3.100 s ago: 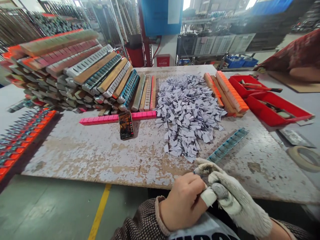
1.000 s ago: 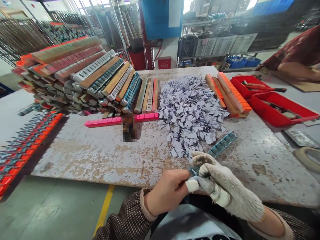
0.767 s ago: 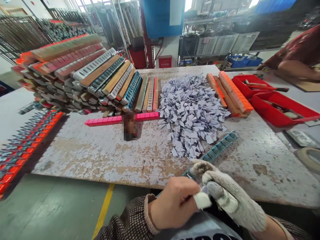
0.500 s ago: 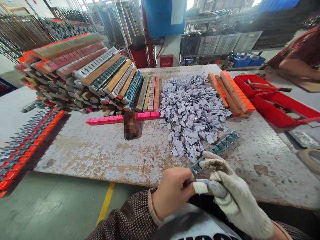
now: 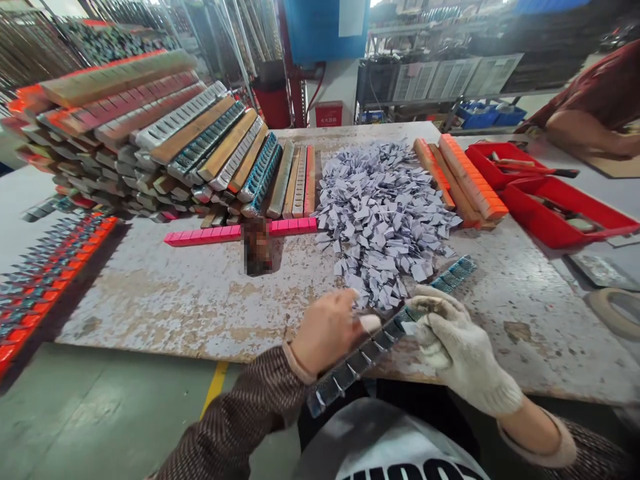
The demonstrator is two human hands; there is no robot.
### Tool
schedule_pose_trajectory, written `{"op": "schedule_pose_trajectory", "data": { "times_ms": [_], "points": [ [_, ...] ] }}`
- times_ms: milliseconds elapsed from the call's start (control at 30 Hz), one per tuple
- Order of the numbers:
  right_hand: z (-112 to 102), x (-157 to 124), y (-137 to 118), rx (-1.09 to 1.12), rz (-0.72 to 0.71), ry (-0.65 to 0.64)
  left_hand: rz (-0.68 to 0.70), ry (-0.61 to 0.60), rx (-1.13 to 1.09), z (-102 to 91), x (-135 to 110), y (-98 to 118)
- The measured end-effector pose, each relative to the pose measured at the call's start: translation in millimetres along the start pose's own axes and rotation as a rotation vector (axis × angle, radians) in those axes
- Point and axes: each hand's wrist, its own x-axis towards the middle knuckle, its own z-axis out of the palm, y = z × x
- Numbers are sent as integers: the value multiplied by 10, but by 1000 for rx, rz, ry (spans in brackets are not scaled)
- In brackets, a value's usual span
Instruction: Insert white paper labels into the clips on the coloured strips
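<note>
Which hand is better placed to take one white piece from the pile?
Probably the left hand: it is open beside the pile, while the right hand holds the dark strip.

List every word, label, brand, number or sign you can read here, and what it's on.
Nothing reads in full.
White garment: dark letters cut off by the frame; the middle two look like "OO".
Red box: small pale characters, too blurred to read.
</note>
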Motion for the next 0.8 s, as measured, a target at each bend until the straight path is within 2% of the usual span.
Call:
{"op": "schedule_pose_trajectory", "data": {
  "times_ms": [67, 133, 233, 300, 500, 667, 800],
  "points": [
    [-19, 56, 103, -145, -85, 2, -116, -20, 134, -10, 167, -150],
    [-17, 89, 151, -267, -167, -20, -172, -59, 182, 24, 291, -242],
    [17, 120, 140, -447, -289, -80, -186, -78, 152, 124, 385, -290],
    [48, 152, 121, -517, -321, -124, -176, -76, 118, 178, 407, -301],
    [105, 271, 157, -489, -295, -222, -135, -62, 6, 213, 418, -343],
    [32, 202, 270, -419, -324, -271, -159, 18, -84, 257, 373, -351],
    [-88, 140, 304, -249, -217, -193, -129, 32, -275, 258, 278, -300]
  ]
}}
